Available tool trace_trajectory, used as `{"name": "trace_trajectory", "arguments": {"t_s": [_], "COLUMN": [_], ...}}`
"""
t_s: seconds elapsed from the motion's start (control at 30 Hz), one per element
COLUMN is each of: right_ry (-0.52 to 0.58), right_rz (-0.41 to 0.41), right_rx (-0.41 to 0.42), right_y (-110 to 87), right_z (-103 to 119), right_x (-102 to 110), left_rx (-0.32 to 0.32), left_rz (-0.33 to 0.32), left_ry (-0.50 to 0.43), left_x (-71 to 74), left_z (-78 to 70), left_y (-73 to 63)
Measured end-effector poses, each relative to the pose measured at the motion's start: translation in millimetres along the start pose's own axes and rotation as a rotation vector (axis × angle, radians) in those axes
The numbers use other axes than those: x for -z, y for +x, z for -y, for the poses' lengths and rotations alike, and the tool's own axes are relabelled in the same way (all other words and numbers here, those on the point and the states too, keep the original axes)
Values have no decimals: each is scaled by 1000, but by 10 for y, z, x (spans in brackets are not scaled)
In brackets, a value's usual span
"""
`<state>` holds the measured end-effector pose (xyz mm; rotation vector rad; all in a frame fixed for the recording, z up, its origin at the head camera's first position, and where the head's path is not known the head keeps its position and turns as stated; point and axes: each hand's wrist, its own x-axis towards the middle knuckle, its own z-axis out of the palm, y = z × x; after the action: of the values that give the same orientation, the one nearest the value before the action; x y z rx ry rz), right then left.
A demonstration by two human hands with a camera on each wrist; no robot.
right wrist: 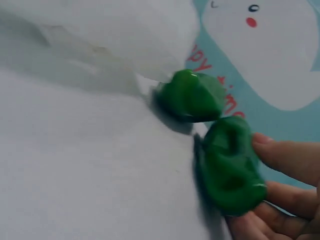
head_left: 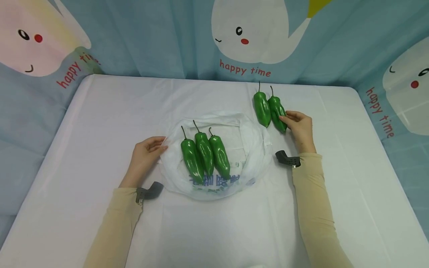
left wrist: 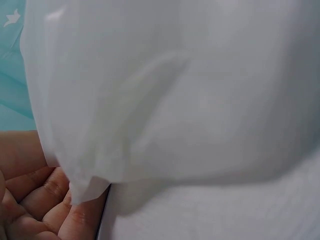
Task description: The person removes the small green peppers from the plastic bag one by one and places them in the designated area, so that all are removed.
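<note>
A white plastic bag (head_left: 261, 149) with blue print stands open in the middle of the table, and three green peppers (head_left: 219, 156) lie inside it. My left hand (head_left: 142, 156) pinches the bag's left rim between thumb and fingers; in the left wrist view the bag's film (left wrist: 150, 100) covers most of the picture. To the right of the bag, my right hand (head_left: 301, 128) holds a green pepper (head_left: 277, 111) by its side, thumb on top. Another green pepper (head_left: 261, 108) lies just left of it, near the bag's far right rim. The right fingertips are partly hidden behind the held pepper.
A white cloth covers the table (head_left: 207, 230). Blue curtains (head_left: 151, 37) with whale prints hang along the back and both sides. Dark wrist mounts (head_left: 287, 159) stick out inward from both sleeves. A small pale object (head_left: 256, 266) shows at the bottom edge.
</note>
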<state>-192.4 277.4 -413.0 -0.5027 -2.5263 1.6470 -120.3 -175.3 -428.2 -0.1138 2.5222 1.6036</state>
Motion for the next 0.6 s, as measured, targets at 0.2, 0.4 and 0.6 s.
{"name": "trace_trajectory", "arguments": {"t_s": [0.2,0.4,0.6], "right_ry": [55,113,207], "right_rz": [154,241,204], "right_rx": [-43,-74,-59], "right_y": [-11,-5,4], "right_z": [4,-9,4], "right_x": [188,254,129], "left_rx": [5,3,1], "left_rz": [-2,-2,0], "left_ry": [-3,-4,-4], "left_x": [2,3,1], "left_z": [3,12,11], "left_y": [3,7,5]}}
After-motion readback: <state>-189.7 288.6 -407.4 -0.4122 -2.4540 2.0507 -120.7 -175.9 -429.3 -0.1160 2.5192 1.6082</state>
